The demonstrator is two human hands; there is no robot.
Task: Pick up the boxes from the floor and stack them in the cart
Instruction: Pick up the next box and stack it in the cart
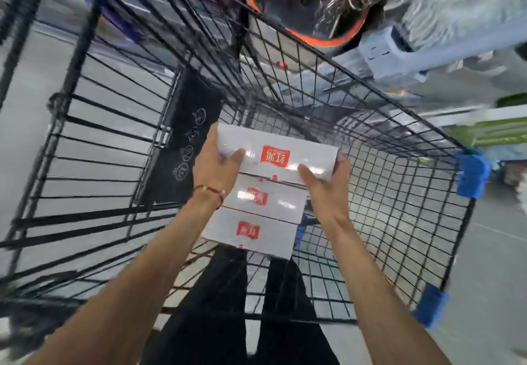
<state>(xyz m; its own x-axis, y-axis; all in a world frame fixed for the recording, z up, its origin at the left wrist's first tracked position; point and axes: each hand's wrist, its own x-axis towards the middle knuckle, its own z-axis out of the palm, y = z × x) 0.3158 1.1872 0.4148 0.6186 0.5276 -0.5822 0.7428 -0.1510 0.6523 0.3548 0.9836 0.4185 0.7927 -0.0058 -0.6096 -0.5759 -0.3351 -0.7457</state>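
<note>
Left hand, right hand grip glossy rectangular box in wire cart.

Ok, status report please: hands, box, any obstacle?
Left hand and right hand both grip the white box, over the cart. Second box, third box already in it. No obstacle seen.

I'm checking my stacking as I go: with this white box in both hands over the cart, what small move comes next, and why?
Probably lower the held box a little and set it flush against the middle box, in line with the near box. The left hand and right hand grip its ends within the cart, so it looks not yet set down.
</note>
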